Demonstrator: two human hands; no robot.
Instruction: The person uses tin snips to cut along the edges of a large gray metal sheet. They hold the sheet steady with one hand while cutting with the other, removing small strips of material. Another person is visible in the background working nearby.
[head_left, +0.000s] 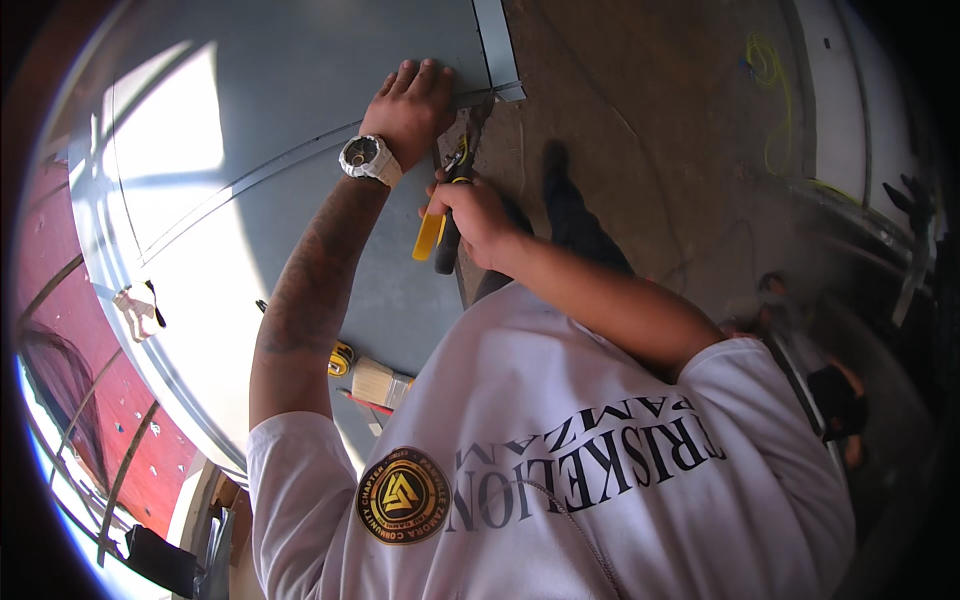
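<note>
My left hand [415, 108] lies flat on a large grey metal sheet [280, 100], fingers stretched out near its right-hand edge. A white watch [368, 158] is on that wrist. My right hand [478, 218] is closed around the handles of a pair of tin snips [432, 235], one handle yellow and the other dark. Their dark jaws point away from me and reach the sheet's edge beside a narrow bent metal strip [497, 45]. Whether the jaws grip the metal is too small to tell.
Close to my chest on the sheet are a wide brush [375, 384], a yellow tape measure [340, 358] and a red stick-like tool [364, 403]. A pale glove-like item [140, 310] lies at the left. Yellow-green cord [765, 62] is on the brown floor [640, 100].
</note>
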